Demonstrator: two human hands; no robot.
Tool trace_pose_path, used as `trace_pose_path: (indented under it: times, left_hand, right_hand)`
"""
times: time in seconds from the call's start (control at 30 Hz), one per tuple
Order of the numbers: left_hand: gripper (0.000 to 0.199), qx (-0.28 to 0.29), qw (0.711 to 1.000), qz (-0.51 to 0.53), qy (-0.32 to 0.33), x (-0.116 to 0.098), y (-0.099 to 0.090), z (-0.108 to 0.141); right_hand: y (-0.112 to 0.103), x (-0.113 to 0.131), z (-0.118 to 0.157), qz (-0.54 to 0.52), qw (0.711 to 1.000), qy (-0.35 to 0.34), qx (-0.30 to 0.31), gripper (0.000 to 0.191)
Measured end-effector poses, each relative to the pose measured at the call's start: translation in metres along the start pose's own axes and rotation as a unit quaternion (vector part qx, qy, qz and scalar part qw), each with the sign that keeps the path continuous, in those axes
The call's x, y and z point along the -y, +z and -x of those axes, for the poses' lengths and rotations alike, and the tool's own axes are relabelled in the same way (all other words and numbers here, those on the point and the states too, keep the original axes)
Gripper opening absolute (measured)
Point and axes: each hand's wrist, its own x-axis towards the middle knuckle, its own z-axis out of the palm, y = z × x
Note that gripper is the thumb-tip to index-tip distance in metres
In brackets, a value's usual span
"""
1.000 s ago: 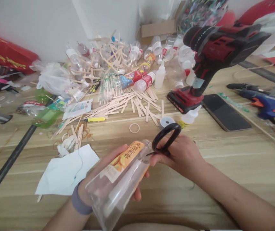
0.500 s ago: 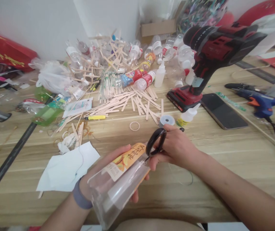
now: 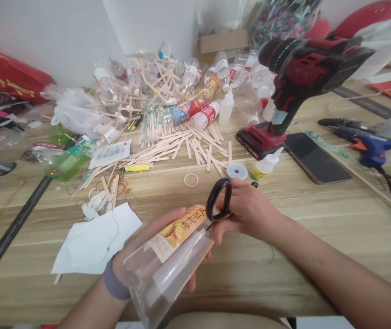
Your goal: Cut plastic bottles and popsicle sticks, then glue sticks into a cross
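Note:
My left hand (image 3: 161, 224) is wrapped round a clear plastic bottle (image 3: 154, 278), tilted with its base toward me. The bottle carries an orange label with fruit and dark characters. In my right hand (image 3: 246, 205) is a pair of black-handled scissors (image 3: 219, 201), held by the loops against the label's far end. The blades are mostly hidden, so I cannot tell how far they reach into the bottle. A white sheet of paper (image 3: 92, 242) lies left of my left wrist. Beyond the scissors sit a grey spool (image 3: 237, 172) and a small glue bottle (image 3: 266, 165).
A red and black cordless drill (image 3: 305, 77) stands upright at the right, beside a phone (image 3: 317, 157) and a blue glue gun (image 3: 367, 141). Wooden sticks (image 3: 168, 148) and several plastic bottles (image 3: 192, 73) crowd the back. A yellow-handled tool (image 3: 137, 168) lies in front of them.
Hardly anything differs. The view has shifted slightly, and both hands keep the same hold on the bottle and scissors.

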Motion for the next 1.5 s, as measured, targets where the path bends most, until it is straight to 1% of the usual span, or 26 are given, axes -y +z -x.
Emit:
trace_pose_path:
  times: [0.13,0.27,0.4,0.47,0.63,0.73,0.83,0.97,1.07,1.17,1.23,1.33,1.37,1.43,1.5]
  left_hand:
    - [0.054,0.049,0.997,0.041,-0.039,-0.002,-0.004,-0.003]
    - [0.057,0.052,0.996,0.055,-0.057,-0.003,-0.007,-0.006]
    - [0.06,0.037,0.999,0.028,-0.029,0.0,-0.007,-0.005]
    - [0.059,0.041,0.998,0.037,-0.032,0.0,-0.007,-0.004]
    - [0.058,0.062,0.994,0.07,-0.056,0.001,-0.009,-0.007]
    - [0.058,0.067,0.995,0.065,-0.042,0.004,-0.011,-0.006]
    - [0.057,0.054,0.997,0.046,-0.031,0.004,-0.009,-0.003]
    - [0.058,0.038,0.996,0.042,-0.062,0.0,0.0,0.0]
    - [0.055,0.026,0.997,0.053,-0.057,-0.001,0.007,0.0]
    - [0.052,0.037,0.996,0.057,-0.056,-0.001,0.009,0.0]
    - [0.055,0.04,0.996,0.052,-0.063,-0.002,0.008,-0.001]
    - [0.062,0.011,0.998,0.039,-0.049,-0.007,0.008,0.0]
    - [0.065,-0.018,0.999,0.036,-0.021,-0.009,0.008,0.001]
    - [0.071,-0.046,0.998,0.03,0.01,-0.011,0.01,0.001]
    - [0.068,-0.056,0.998,0.032,0.022,-0.009,0.01,0.0]
  right_hand:
    - [0.001,0.001,-0.001,-0.015,1.0,0.003,-0.011,0.06]
    - [0.002,0.001,0.001,-0.004,1.0,0.0,-0.004,0.06]
    - [0.003,0.001,0.002,-0.009,1.0,0.003,0.016,0.062]
    - [0.005,0.001,0.003,-0.023,0.999,0.003,0.021,0.062]
    - [0.008,0.001,0.003,-0.033,0.999,-0.01,0.003,0.061]
    - [0.009,0.001,0.003,-0.037,0.999,-0.015,0.006,0.061]
    - [0.009,0.002,0.002,-0.045,0.999,-0.022,0.005,0.059]
    - [0.008,0.004,0.0,-0.062,0.998,-0.026,-0.016,0.056]
    - [0.008,0.004,0.0,-0.079,0.996,-0.024,-0.028,0.056]
    - [0.009,0.004,0.0,-0.074,0.996,-0.023,-0.041,0.056]
    - [0.009,0.005,0.001,-0.072,0.996,-0.026,-0.051,0.055]
    - [0.008,0.008,0.001,-0.074,0.994,-0.04,-0.071,0.053]
    - [0.007,0.01,0.0,-0.073,0.994,-0.039,-0.075,0.054]
    - [0.004,0.012,0.0,-0.083,0.994,-0.008,-0.076,0.055]
    - [0.001,0.014,0.0,-0.103,0.99,0.063,-0.076,0.056]
